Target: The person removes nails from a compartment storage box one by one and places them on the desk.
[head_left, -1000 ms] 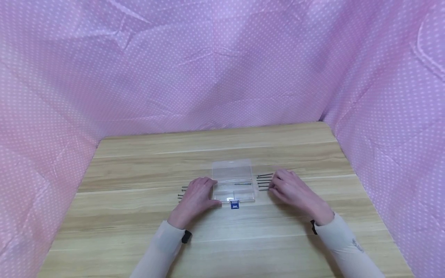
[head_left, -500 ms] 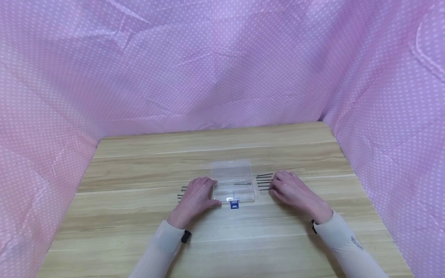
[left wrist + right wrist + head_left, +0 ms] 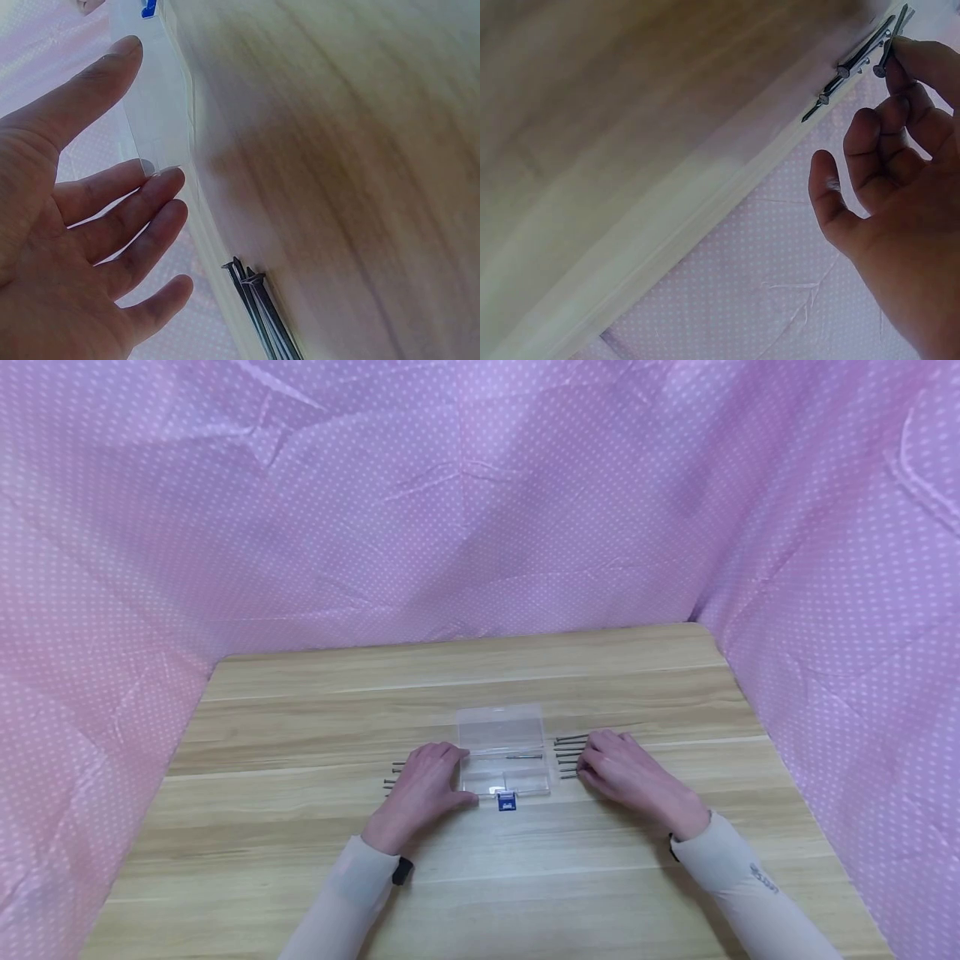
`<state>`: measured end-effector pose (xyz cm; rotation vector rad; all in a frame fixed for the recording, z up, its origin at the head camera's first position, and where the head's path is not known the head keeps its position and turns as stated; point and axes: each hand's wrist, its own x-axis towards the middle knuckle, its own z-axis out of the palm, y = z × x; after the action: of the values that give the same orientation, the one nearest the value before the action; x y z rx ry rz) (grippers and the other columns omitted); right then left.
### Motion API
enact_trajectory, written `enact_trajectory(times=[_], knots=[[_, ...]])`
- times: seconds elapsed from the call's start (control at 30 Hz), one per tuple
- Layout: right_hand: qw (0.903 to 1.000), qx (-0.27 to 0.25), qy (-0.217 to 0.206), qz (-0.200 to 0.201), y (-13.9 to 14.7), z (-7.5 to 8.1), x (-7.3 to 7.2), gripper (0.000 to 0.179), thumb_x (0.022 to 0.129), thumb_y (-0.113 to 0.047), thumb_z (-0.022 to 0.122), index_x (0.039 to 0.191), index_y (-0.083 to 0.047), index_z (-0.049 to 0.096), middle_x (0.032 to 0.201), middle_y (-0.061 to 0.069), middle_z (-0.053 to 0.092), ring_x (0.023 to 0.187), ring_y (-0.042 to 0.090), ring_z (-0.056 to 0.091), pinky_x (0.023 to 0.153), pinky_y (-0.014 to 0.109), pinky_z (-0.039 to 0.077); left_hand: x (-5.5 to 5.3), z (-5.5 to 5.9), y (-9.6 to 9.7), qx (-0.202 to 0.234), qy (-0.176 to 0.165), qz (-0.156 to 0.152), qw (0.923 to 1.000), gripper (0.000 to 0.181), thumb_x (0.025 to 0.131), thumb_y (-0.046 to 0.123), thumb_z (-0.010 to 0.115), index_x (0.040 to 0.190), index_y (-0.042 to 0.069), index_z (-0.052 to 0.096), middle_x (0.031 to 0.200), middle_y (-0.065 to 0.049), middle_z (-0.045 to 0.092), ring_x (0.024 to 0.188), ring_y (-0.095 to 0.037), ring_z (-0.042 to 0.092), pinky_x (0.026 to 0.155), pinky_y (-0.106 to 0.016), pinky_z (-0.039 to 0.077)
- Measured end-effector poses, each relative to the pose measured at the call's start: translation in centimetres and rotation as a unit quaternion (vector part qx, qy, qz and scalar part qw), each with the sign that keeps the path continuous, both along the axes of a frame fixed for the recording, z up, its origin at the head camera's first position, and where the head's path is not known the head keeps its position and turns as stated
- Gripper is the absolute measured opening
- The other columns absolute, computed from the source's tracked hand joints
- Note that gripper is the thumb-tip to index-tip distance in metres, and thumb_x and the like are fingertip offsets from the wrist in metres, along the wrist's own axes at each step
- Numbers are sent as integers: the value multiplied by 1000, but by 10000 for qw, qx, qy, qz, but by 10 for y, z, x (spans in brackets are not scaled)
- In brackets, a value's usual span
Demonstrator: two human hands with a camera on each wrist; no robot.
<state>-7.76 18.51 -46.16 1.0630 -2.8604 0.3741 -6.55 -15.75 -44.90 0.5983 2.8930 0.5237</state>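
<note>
A clear plastic box [image 3: 486, 770] lies with its lid [image 3: 500, 727] folded back and a blue latch [image 3: 507, 802] at the front. One nail [image 3: 524, 757] is in its rear compartment. My left hand [image 3: 422, 787] rests along the box's left side, thumb by the front corner and fingers extended; in the left wrist view the fingertips [image 3: 171, 178] are right at the clear plastic. To the right of the box, my right hand [image 3: 622, 770] is over the ends of a row of nails [image 3: 572, 755]. The right wrist view shows its thumb and index finger pinching a nail [image 3: 887, 52].
More nails [image 3: 387, 782] lie left of the box, partly hidden by the left hand. Everything stands on a wood-grain table [image 3: 480, 893]. Pink dotted cloth [image 3: 465, 527] hangs behind the table and on both sides.
My right hand has shifted slightly left, and the nail at the near end of the right row has moved a little toward me. The left hand and box stay put.
</note>
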Motion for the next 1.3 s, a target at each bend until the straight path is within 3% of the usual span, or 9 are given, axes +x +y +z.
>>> enact_trajectory(times=[0.43, 0.6, 0.8, 1.0, 1.3], knots=[[9998, 181, -86, -66, -1, -2, -1, 11, 93, -12, 73, 85, -17, 67, 89, -5, 52, 85, 18, 51, 69, 35, 41, 0, 1, 0, 36, 7, -29, 10000, 72, 77, 41, 92, 130, 1, 66, 122, -14, 69, 119, -34, 61, 112, -54, 42], [9996, 172, -183, -134, 0, -1, -1, 7, 93, -14, 74, 91, -16, 67, 94, -4, 56, 89, 19, 54, 74, 40, 47, 0, 0, 1, 29, -12, 2, 10000, 71, 77, 40, 92, 130, 2, 66, 122, -13, 70, 120, -34, 61, 112, -52, 42], [9999, -161, -30, -56, -3, 3, 0, 11, 94, -15, 76, 103, -14, 70, 103, 0, 64, 101, 23, 61, 85, 46, 51, -1, 0, 1, -19, -31, 35, 10000, 71, 77, 41, 92, 131, 2, 66, 123, -13, 69, 121, -34, 61, 113, -53, 42], [9972, -620, 403, 95, -19, 9, 0, 17, 91, -14, 79, 106, -12, 74, 104, 3, 66, 100, 26, 62, 82, 44, 48, 0, 0, 1, -37, -31, 53, 10000, 71, 78, 41, 92, 131, 2, 66, 123, -13, 69, 121, -34, 61, 113, -53, 41], [9976, -623, 309, -24, -44, 9, -1, 16, 93, -14, 78, 108, -13, 79, 101, 2, 64, 98, 24, 58, 84, 44, 46, 1, 0, 2, 39, -34, 28, 10000, 70, 78, 39, 92, 131, 1, 66, 122, -14, 69, 120, -34, 61, 113, -53, 41]])
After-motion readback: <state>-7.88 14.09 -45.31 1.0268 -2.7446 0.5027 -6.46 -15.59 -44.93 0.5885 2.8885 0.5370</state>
